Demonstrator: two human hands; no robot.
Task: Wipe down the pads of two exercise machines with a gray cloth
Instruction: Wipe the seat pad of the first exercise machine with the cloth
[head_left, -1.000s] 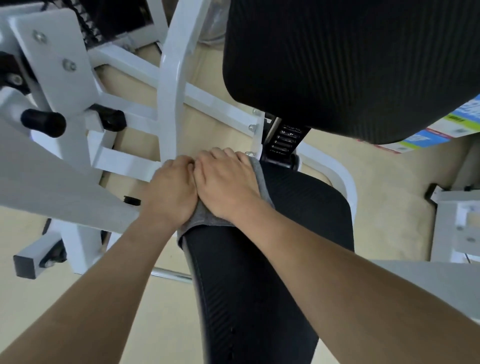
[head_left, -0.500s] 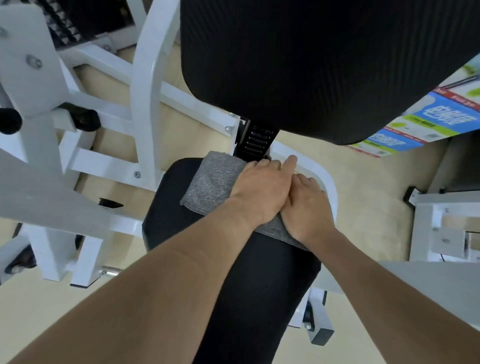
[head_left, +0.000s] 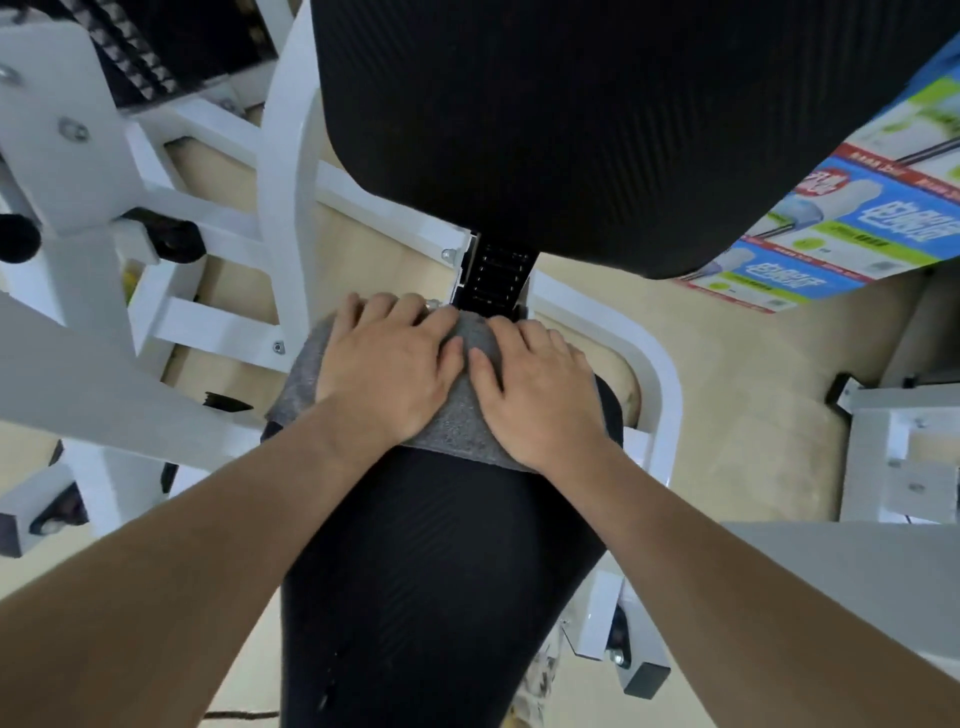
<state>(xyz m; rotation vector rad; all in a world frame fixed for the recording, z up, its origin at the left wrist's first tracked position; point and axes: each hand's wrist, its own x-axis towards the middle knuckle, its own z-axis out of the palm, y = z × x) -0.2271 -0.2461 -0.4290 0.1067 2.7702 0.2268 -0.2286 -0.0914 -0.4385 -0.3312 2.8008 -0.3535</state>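
A gray cloth (head_left: 460, 421) lies spread over the far end of the black seat pad (head_left: 441, 571) of a white exercise machine. My left hand (head_left: 387, 364) presses flat on the cloth's left half. My right hand (head_left: 535, 395) presses flat on its right half, thumbs nearly touching. Above the seat hangs the large black back pad (head_left: 571, 114), joined by a black notched adjuster (head_left: 493, 275).
White steel frame tubes (head_left: 283, 171) and plates run left of the seat, with a curved white bar (head_left: 654, 364) on its right. Another white machine part (head_left: 904, 457) stands at the right. Colourful printed boxes (head_left: 841, 223) lie on the beige floor at upper right.
Both hands slid the cloth across the seat's far end, from its left edge to its right side, then back toward the middle. The hands now lie a little apart, fingers spread.
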